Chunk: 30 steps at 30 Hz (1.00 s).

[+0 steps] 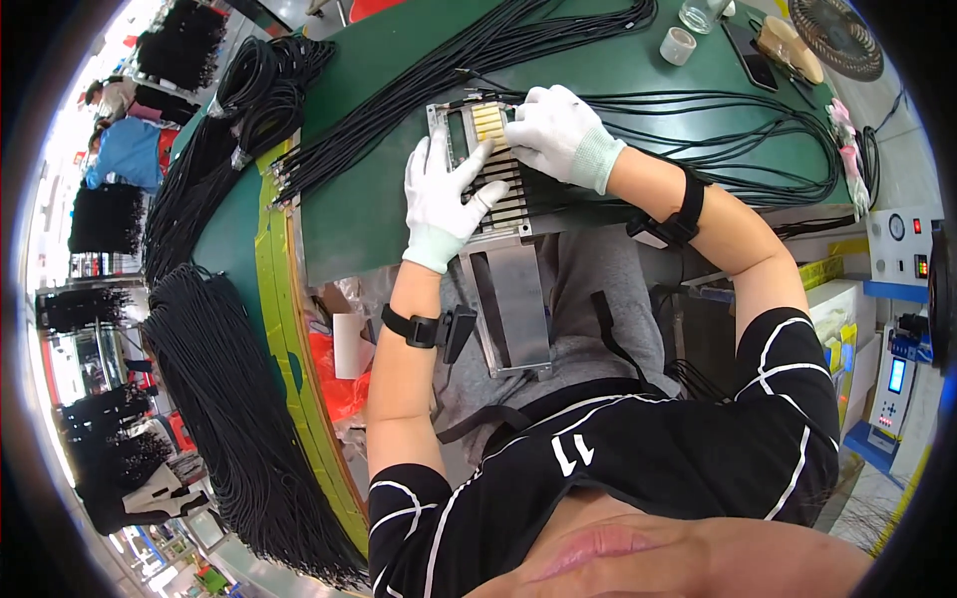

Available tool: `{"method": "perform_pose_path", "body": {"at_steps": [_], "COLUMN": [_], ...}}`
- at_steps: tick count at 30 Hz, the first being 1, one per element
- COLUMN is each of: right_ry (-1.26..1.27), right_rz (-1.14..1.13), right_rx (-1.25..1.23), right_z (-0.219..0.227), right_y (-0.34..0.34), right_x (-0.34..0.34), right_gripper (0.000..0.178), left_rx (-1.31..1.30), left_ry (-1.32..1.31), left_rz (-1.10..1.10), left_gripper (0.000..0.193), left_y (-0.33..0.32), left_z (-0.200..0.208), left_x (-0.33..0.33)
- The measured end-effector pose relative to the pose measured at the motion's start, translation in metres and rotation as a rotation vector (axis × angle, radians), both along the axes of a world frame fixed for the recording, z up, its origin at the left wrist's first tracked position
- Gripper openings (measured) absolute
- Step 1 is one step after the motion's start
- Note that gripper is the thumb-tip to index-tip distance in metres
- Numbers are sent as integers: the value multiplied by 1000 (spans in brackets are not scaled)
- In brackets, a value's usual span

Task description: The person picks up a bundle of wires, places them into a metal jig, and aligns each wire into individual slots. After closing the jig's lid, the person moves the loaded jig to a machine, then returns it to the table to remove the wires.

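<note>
A slotted metal fixture (522, 231) lies at the front edge of the green table, with a row of yellow pieces (488, 122) at its far end and dark slots nearer me. My left hand (439, 204), in a white glove, rests on the fixture's left side, its fingers stretched apart and the thumb reaching across the slots. At the right of the yellow pieces is my white-gloved right hand (563, 138), fingers curled together. Whatever it pinches is hidden behind the fingers. Black cables (688, 105) run off to the right from beside this hand.
Long black cable bundles (399, 100) cross the table behind the fixture; another thick bundle (224, 399) hangs at the left. A white roll (678, 46), a phone (750, 58) and a fan (835, 38) are at the far right. A metal plate (513, 304) extends over my lap.
</note>
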State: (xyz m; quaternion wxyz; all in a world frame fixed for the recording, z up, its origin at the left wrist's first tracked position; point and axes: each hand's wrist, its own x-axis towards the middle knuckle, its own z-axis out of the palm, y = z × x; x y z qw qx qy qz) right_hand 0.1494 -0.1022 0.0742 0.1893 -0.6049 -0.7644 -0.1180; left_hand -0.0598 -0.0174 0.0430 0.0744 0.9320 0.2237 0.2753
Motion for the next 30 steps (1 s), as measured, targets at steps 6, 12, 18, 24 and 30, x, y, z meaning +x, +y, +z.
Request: {"method": "perform_pose_path", "body": {"at_steps": [6,12,18,24,30], "right_ry": [59,-5,-14,161,-127], "right_rz": [19,-84,-150,-204,-147], "right_rx": [11,-16,-102,-210,-336], "right_z": [-1,-12,-9,5,-6], "right_y": [-1,-7,-47,-26,23], "right_x": [4,16,54,55,36], "right_gripper": [8,11,13,16,20], "left_rx": [-358,144,164,82,-1], "left_ry": [-231,75,131,107,3], "left_rz": [-3,19,68,85,53], "left_gripper": [46,41,37,33,30], "left_y": [8,4,4,5,7], "left_z": [-13,-6,-1,-7,-14], "left_x": [1,10,12,10,9]}}
